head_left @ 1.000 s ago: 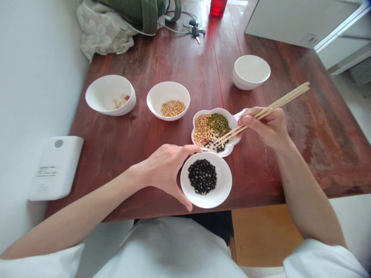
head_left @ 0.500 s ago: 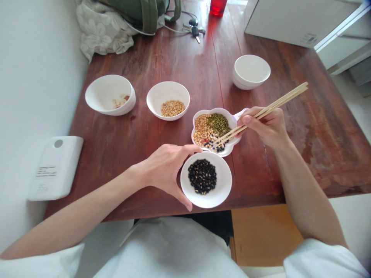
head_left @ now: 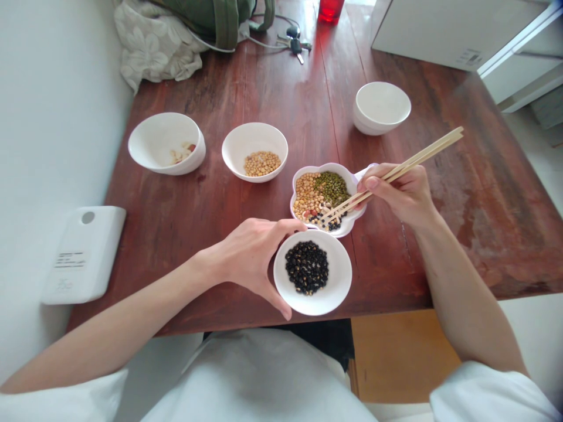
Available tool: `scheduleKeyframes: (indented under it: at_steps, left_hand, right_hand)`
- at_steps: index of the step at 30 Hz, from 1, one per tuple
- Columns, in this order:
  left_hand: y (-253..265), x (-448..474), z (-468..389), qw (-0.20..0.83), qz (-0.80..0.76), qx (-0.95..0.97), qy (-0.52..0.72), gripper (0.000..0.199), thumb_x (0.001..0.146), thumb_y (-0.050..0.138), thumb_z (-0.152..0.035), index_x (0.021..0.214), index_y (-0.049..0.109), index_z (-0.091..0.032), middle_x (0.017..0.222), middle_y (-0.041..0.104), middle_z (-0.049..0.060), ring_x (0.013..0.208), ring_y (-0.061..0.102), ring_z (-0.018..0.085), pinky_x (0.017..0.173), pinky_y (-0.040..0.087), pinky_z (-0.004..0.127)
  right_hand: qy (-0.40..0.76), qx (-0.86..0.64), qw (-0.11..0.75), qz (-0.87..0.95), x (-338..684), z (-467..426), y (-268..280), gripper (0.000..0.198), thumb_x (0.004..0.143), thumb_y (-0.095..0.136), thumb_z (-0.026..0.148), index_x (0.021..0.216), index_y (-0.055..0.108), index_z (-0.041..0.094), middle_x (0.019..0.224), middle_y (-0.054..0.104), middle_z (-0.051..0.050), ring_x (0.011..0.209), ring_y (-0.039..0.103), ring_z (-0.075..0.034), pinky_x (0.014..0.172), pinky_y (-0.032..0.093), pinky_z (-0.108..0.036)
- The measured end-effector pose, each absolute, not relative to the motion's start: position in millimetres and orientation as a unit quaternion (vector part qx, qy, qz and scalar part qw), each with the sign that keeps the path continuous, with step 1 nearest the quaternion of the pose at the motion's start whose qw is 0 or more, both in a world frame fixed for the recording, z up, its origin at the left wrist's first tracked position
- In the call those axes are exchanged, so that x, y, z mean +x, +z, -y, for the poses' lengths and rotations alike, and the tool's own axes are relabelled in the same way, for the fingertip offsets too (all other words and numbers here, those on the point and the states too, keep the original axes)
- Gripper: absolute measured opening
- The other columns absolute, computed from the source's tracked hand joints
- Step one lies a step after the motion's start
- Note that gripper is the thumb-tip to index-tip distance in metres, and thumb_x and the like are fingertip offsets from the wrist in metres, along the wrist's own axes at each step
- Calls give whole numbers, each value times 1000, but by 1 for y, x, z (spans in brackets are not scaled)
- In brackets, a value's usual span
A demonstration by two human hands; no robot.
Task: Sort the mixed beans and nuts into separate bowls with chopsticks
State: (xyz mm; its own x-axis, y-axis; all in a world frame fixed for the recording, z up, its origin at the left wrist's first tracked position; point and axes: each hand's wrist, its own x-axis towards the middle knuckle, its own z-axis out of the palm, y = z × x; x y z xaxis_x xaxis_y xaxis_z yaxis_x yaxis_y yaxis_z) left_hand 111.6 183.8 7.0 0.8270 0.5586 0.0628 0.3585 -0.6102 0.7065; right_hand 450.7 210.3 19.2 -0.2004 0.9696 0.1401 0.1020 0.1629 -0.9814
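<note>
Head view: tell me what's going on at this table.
A person holds chopsticks in the right hand, the tips down among the mixed beans in a flower-shaped dish. The left hand curves around the side of a white bowl of black beans, just in front of that dish. Farther back stand a bowl of yellow beans and one with a few pale pieces.
</note>
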Motion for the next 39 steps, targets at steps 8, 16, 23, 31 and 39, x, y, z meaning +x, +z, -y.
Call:
scheduleKeyframes:
  at_steps: [8, 16, 23, 31, 39]
  left_hand:
    - [5, 110, -183, 352, -254, 890, 142, 134, 44, 92, -93, 151, 43, -28, 133, 80, 10, 115, 82, 39, 102, 58, 41]
    - [4, 111, -184, 337, -246, 896, 153, 134, 46, 89, -97, 151, 41, -28, 134, 80, 11, 114, 82, 39, 99, 59, 42]
    - [-4, 110, -185, 334, -242, 896, 163, 139, 43, 90, -96, 153, 40, -28, 135, 79, 12, 116, 81, 40, 100, 59, 43]
    - [-5, 109, -185, 325, -237, 899, 171, 139, 45, 87, -98, 154, 37, -29, 135, 78, 11, 116, 81, 39, 99, 59, 42]
    - [-5, 109, -186, 333, -237, 897, 167, 141, 41, 90, -96, 154, 37, -30, 132, 78, 9, 115, 82, 39, 97, 59, 41]
  right_hand:
    - [473, -435, 456, 616, 449, -211, 20, 28, 93, 87, 51, 85, 85, 24, 76, 82, -6, 62, 79, -22, 54, 70, -34]
    - [465, -447, 466, 606, 448, -211, 18, 31, 91, 89, 53, 81, 84, 24, 74, 81, -5, 61, 79, -23, 53, 70, -35]
    - [461, -445, 466, 611, 449, -212, 19, 31, 91, 88, 54, 81, 84, 25, 72, 81, -5, 59, 79, -23, 53, 70, -35]
    - [459, -423, 527, 576, 450, -212, 23, 31, 89, 90, 51, 78, 82, 24, 69, 77, -2, 57, 76, -19, 50, 68, -31]
    - [514, -374, 518, 572, 435, -195, 37, 39, 85, 89, 61, 76, 75, 26, 71, 73, -3, 62, 78, -23, 44, 64, -33]
